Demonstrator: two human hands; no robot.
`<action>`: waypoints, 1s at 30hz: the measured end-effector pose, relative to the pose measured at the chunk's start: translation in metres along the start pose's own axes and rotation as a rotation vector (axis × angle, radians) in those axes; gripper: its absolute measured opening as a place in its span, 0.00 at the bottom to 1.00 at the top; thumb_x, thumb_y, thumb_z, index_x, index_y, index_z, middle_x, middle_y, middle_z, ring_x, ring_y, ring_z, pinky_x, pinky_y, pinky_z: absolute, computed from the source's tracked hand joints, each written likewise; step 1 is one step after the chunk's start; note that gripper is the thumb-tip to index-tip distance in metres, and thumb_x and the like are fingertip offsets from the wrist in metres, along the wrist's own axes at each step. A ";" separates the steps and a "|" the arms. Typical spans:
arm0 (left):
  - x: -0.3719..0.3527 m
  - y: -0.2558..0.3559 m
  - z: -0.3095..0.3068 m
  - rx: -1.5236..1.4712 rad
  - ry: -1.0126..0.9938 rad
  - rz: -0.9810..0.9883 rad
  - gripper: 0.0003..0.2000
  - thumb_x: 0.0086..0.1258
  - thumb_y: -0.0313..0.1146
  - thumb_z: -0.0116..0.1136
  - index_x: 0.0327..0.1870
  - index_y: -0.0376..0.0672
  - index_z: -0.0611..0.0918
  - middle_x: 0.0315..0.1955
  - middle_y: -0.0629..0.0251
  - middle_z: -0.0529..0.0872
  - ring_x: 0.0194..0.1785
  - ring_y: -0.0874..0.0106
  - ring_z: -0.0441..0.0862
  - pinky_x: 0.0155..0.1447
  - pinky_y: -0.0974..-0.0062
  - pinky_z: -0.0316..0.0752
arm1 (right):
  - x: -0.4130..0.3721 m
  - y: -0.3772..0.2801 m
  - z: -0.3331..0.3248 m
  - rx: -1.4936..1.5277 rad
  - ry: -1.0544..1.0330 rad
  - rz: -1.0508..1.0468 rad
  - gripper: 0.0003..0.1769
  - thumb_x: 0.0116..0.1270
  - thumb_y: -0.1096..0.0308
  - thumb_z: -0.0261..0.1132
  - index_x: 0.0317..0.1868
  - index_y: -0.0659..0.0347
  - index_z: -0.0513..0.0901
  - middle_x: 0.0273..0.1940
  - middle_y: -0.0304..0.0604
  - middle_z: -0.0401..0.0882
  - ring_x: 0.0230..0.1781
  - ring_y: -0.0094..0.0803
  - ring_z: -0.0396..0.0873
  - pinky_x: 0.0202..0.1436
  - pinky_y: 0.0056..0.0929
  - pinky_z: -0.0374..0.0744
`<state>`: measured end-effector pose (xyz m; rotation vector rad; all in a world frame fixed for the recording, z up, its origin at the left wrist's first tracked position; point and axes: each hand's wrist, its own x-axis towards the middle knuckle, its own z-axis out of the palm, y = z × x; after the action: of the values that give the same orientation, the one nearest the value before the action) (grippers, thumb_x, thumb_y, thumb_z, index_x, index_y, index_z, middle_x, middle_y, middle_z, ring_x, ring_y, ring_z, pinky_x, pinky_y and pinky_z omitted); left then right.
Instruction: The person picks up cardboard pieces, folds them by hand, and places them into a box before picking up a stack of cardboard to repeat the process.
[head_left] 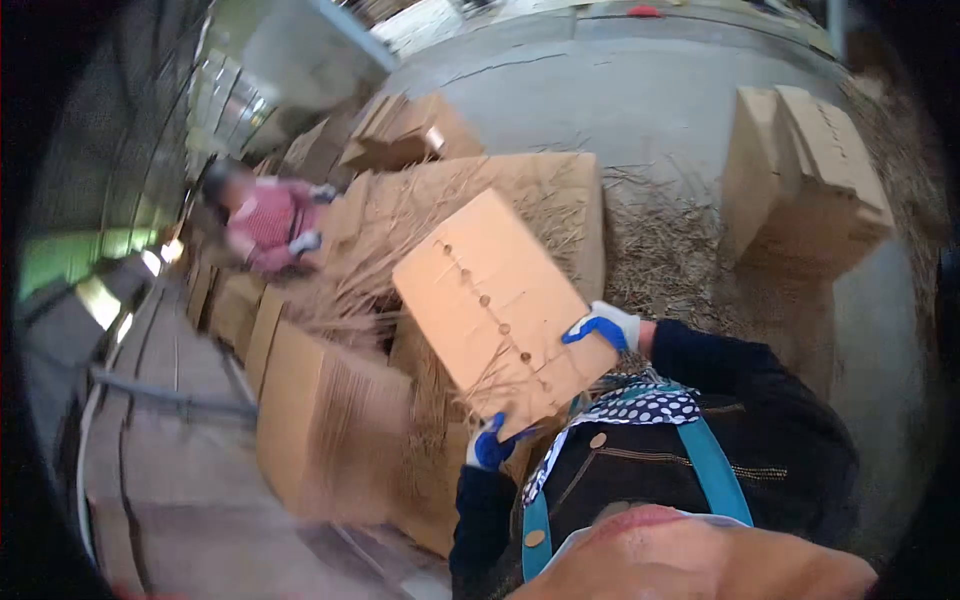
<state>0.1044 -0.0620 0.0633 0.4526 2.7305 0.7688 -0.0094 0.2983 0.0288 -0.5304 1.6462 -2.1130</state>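
Observation:
A flat brown cardboard sheet [500, 300] is tilted in front of my body, with a row of small round holes or marks along its middle. My left hand [491, 444], in a white and blue glove, grips its lower left corner. My right hand [606, 328], gloved the same way, is closed on its right edge, fingers over the top face. Thin cardboard strips [490, 385] cling along the sheet's near edge. Beneath and beyond it lies a large cardboard surface [575, 180] strewn with more strips.
A stack of cardboard sheets [325, 420] stands at the left, blurred. Another stack [800, 180] is at the right beside a heap of scrap strips [655, 235]. A co-worker in a pink top [270, 220] is at the far left. Behind them are more cardboard pieces [410, 130].

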 end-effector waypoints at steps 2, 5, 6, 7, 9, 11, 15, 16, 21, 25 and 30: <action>0.006 -0.042 0.044 -0.948 0.118 -0.127 0.20 0.60 0.29 0.57 0.56 0.39 0.77 0.52 0.54 0.81 0.55 0.61 0.78 0.59 0.68 0.71 | -0.004 -0.044 0.018 0.217 0.096 0.104 0.15 0.55 0.66 0.70 0.40 0.68 0.85 0.35 0.43 0.85 0.33 0.30 0.82 0.39 0.25 0.78; 0.016 0.016 0.029 -0.110 0.363 0.226 0.17 0.55 0.23 0.54 0.48 0.40 0.82 0.46 0.53 0.83 0.50 0.59 0.81 0.54 0.70 0.74 | 0.009 -0.032 0.028 0.135 0.036 0.078 0.18 0.51 0.66 0.72 0.41 0.68 0.84 0.33 0.45 0.85 0.32 0.32 0.82 0.38 0.27 0.79; 0.025 0.012 0.042 -0.112 0.424 0.213 0.15 0.57 0.24 0.54 0.46 0.42 0.83 0.46 0.57 0.84 0.47 0.62 0.83 0.52 0.71 0.76 | 0.016 -0.021 0.034 -0.071 0.189 0.073 0.20 0.49 0.66 0.73 0.41 0.68 0.84 0.34 0.46 0.85 0.32 0.31 0.82 0.38 0.28 0.79; 0.034 0.017 0.057 -0.164 0.407 0.057 0.15 0.57 0.24 0.55 0.46 0.42 0.83 0.45 0.58 0.85 0.47 0.63 0.83 0.53 0.72 0.75 | 0.018 -0.011 0.039 -0.277 0.344 0.064 0.21 0.48 0.65 0.73 0.42 0.69 0.83 0.34 0.46 0.85 0.32 0.30 0.82 0.38 0.29 0.79; 0.038 0.023 0.072 -0.213 0.397 -0.099 0.14 0.57 0.25 0.56 0.46 0.43 0.83 0.45 0.60 0.85 0.48 0.65 0.83 0.53 0.73 0.75 | 0.016 -0.027 0.045 -0.255 0.350 0.087 0.22 0.47 0.65 0.74 0.42 0.68 0.83 0.33 0.46 0.85 0.32 0.30 0.82 0.37 0.29 0.79; 0.034 0.024 0.072 0.022 0.354 -0.001 0.19 0.60 0.22 0.51 0.53 0.37 0.79 0.50 0.53 0.82 0.54 0.63 0.80 0.60 0.71 0.71 | 0.016 -0.043 0.043 -0.273 0.330 0.030 0.21 0.47 0.65 0.74 0.41 0.67 0.83 0.32 0.43 0.85 0.32 0.27 0.82 0.37 0.27 0.79; 0.012 0.024 0.023 -0.285 0.242 0.096 0.24 0.50 0.19 0.55 0.54 0.36 0.78 0.50 0.52 0.82 0.57 0.60 0.77 0.64 0.70 0.67 | 0.010 -0.052 0.014 -0.075 0.069 -0.046 0.08 0.56 0.70 0.67 0.35 0.65 0.85 0.33 0.43 0.85 0.34 0.24 0.83 0.39 0.24 0.80; 0.009 0.021 0.012 -0.248 0.261 0.188 0.25 0.47 0.17 0.55 0.53 0.37 0.79 0.52 0.50 0.80 0.58 0.62 0.77 0.62 0.69 0.70 | 0.010 -0.056 0.011 -0.074 0.067 -0.048 0.08 0.56 0.70 0.67 0.35 0.65 0.85 0.33 0.43 0.85 0.34 0.24 0.83 0.39 0.24 0.80; 0.019 -0.033 0.028 -0.546 0.356 0.257 0.14 0.54 0.24 0.57 0.43 0.38 0.80 0.38 0.56 0.85 0.40 0.63 0.84 0.44 0.72 0.79 | 0.005 -0.070 0.019 0.191 -0.018 0.083 0.12 0.62 0.71 0.60 0.44 0.66 0.82 0.40 0.47 0.84 0.39 0.35 0.84 0.48 0.29 0.80; 0.029 0.014 0.032 -1.896 0.005 -0.226 0.22 0.64 0.46 0.52 0.55 0.44 0.73 0.38 0.56 0.82 0.27 0.62 0.80 0.19 0.74 0.69 | 0.004 -0.065 0.048 0.797 -0.088 0.329 0.27 0.60 0.68 0.61 0.60 0.69 0.70 0.51 0.55 0.78 0.46 0.43 0.82 0.53 0.38 0.79; 0.029 0.033 0.009 -1.740 0.078 -0.325 0.14 0.63 0.40 0.52 0.43 0.40 0.80 0.30 0.57 0.84 0.17 0.70 0.76 0.17 0.80 0.65 | 0.008 -0.058 0.043 0.782 0.020 0.354 0.28 0.59 0.67 0.62 0.60 0.69 0.70 0.52 0.54 0.78 0.44 0.42 0.82 0.52 0.37 0.80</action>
<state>0.0885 -0.0207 0.0691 -0.4065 1.1701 2.4212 0.0017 0.2713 0.0958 0.0333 0.7249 -2.2433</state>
